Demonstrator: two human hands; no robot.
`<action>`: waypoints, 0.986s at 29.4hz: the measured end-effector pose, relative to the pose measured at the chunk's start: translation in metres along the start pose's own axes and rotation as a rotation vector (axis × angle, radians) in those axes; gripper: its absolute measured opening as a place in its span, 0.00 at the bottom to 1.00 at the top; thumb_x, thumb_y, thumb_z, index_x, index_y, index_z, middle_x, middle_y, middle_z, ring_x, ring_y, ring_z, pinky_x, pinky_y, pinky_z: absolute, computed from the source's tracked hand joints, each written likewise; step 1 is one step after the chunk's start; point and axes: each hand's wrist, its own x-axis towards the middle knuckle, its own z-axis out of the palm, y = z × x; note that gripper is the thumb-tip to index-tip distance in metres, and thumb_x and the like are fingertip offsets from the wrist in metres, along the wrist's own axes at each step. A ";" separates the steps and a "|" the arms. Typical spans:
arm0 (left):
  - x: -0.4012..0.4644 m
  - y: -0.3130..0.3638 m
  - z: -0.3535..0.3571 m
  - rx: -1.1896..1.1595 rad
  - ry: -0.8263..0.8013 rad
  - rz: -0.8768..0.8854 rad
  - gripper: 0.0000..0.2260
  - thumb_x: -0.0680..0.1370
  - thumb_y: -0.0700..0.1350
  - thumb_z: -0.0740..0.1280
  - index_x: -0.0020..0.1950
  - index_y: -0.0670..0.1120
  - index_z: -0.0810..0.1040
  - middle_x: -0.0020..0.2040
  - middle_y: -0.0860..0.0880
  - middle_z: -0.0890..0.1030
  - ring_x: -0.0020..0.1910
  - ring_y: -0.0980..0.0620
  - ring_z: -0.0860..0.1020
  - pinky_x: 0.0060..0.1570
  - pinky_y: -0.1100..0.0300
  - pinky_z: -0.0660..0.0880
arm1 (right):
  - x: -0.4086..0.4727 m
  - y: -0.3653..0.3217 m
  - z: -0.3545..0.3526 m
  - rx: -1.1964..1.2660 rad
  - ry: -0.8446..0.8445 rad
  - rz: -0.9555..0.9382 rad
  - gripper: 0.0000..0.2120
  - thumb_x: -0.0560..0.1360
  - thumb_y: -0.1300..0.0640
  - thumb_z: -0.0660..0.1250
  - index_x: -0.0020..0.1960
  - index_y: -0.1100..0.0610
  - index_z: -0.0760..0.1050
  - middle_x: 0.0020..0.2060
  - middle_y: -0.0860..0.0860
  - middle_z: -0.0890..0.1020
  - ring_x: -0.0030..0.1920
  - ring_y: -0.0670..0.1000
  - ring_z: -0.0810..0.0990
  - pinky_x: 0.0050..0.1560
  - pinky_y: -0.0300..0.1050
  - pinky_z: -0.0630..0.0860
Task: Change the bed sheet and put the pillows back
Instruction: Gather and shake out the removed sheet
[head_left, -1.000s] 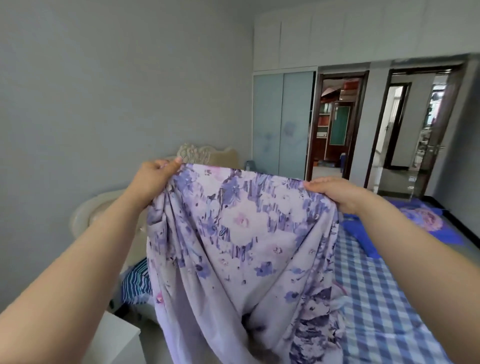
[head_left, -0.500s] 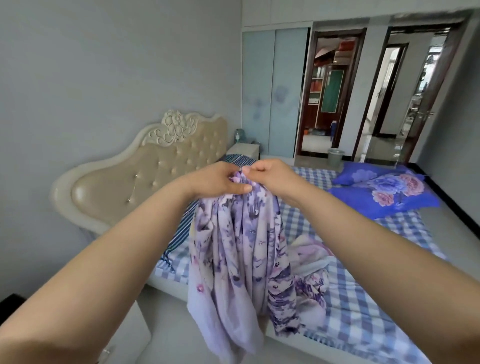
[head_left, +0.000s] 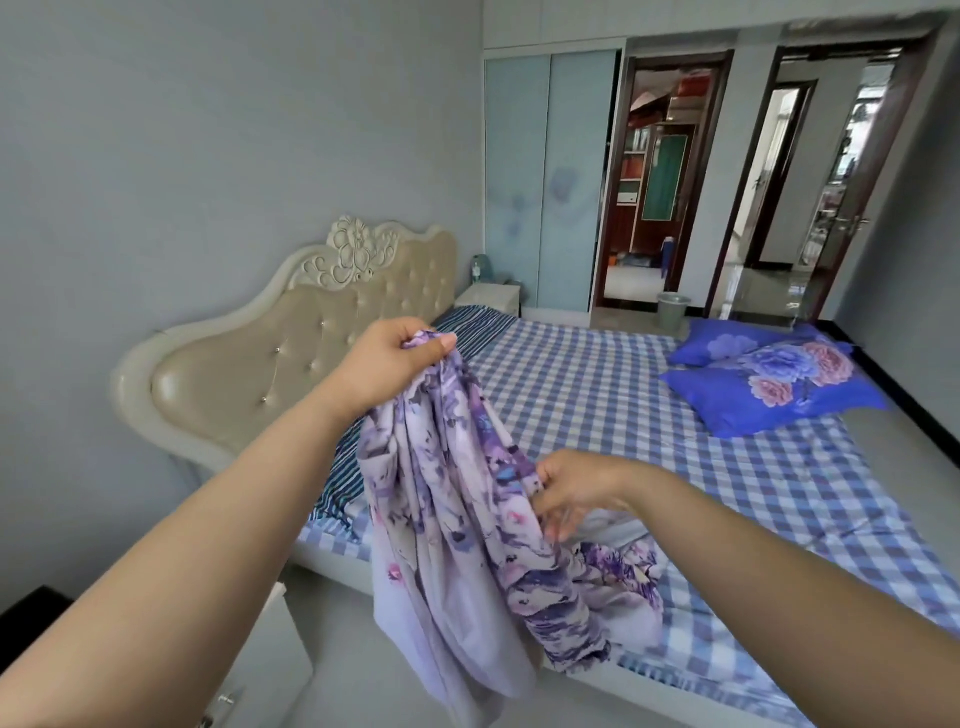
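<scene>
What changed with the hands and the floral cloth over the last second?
The left hand gathered the purple floral sheet, first stretched wide, into its grip up high. The right hand let go of the top edge, dropped and took hold lower down. The blue floral pillows and blue-checked bed sheet stayed put.

At about ten o'clock we see a cream tufted headboard (head_left: 291, 358) with a carved flower crest, set against a pale grey wall (head_left: 208, 130). Toward twelve o'clock a white nightstand (head_left: 488, 297) stands just beside the headboard's far end, with what may be a bottle (head_left: 478, 266) on it, too small for us to tell. Behind it we find a wardrobe with frosted sliding doors (head_left: 550, 171). At one o'clock two dark-framed doorways (head_left: 670, 171) open onto other rooms, and a grey bin (head_left: 674, 310) sits on the floor near the first. At seven o'clock a white cabinet (head_left: 270, 670) shows its corner.
</scene>
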 end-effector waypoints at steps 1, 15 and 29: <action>-0.001 -0.002 -0.007 -0.025 0.035 -0.015 0.17 0.77 0.51 0.68 0.36 0.38 0.74 0.31 0.44 0.71 0.31 0.53 0.68 0.34 0.59 0.64 | 0.005 0.011 0.008 -0.017 0.016 0.053 0.03 0.76 0.62 0.67 0.49 0.61 0.75 0.39 0.57 0.84 0.36 0.51 0.84 0.40 0.48 0.83; 0.002 -0.012 -0.030 -0.156 0.321 -0.118 0.16 0.76 0.53 0.69 0.32 0.47 0.70 0.33 0.45 0.74 0.33 0.51 0.71 0.38 0.58 0.68 | -0.004 0.049 0.018 -0.797 0.804 -0.333 0.07 0.78 0.50 0.63 0.50 0.55 0.70 0.36 0.48 0.74 0.37 0.54 0.76 0.31 0.41 0.62; 0.005 0.007 -0.018 -0.143 0.252 -0.063 0.16 0.75 0.53 0.69 0.33 0.47 0.70 0.32 0.45 0.73 0.31 0.52 0.70 0.36 0.58 0.68 | 0.054 0.048 0.110 -0.541 0.804 -0.106 0.14 0.79 0.49 0.56 0.62 0.50 0.71 0.65 0.53 0.69 0.50 0.57 0.78 0.42 0.45 0.72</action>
